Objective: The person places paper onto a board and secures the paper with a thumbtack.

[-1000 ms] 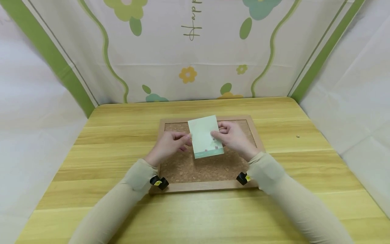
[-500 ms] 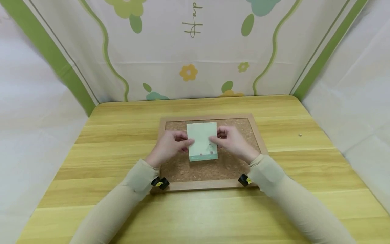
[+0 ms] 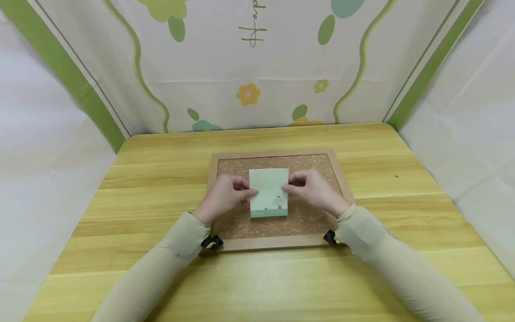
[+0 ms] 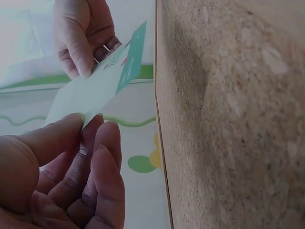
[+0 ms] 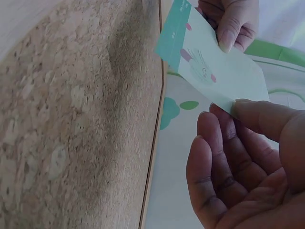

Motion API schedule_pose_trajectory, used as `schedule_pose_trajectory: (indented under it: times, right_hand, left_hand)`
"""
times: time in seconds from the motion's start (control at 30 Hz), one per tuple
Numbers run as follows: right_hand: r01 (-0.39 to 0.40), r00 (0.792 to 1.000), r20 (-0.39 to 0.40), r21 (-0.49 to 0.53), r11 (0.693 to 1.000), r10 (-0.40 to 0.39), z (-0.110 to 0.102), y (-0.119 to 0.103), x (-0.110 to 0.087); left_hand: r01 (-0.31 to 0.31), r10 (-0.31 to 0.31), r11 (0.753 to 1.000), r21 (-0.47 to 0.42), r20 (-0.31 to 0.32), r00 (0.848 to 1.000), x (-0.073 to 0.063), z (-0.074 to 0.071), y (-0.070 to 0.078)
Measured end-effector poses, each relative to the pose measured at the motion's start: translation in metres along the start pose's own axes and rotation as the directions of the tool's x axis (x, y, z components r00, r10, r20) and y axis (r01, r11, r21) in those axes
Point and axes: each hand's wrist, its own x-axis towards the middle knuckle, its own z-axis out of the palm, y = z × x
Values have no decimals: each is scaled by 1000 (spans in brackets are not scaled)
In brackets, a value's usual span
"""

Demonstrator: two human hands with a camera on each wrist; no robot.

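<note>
Turned straighter since a second ago, one card (image 3: pixel 268 188) is pinched by my left grip (image 3: pixel 224 195) and right grip (image 3: pixel 315 190) above one corkboard (image 3: pixel 277 228).

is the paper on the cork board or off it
Off it, held up: the left wrist view shows a gap between the paper and the cork board.

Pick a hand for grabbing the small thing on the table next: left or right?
Right, probably: the right hand is nearer the small thing, while the left hand is beyond the card. Both pinch it, so the left would likely have to hold it alone.
</note>
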Motion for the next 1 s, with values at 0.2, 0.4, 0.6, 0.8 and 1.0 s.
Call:
schedule_pose_trajectory:
  times: [0.2, 0.4, 0.6, 0.8, 1.0]
  right_hand:
    - [-11, 1000, 7, -10, 1000, 11, -1, 1, 0]
    - [-34, 999, 21, -17, 999, 35, -3, 2, 1]
    - [-60, 998, 33, -22, 998, 61, -5, 4, 6]
    - [-97, 993, 60, -12, 995, 98, -10, 10, 16]
    - [-155, 983, 93, -29, 988, 157, -12, 18, 30]
  left_hand:
    - [4, -4, 1000, 4, 32, 999, 1, 0, -4]
    - [13, -13, 1000, -6, 52, 999, 4, 2, -4]
    - [35, -36, 999, 12, 63, 997, 9, 2, -2]
    - [4, -9, 996, 94, 55, 998, 16, -1, -6]
    - [-38, 34, 956, 291, 19, 999, 20, -10, -9]
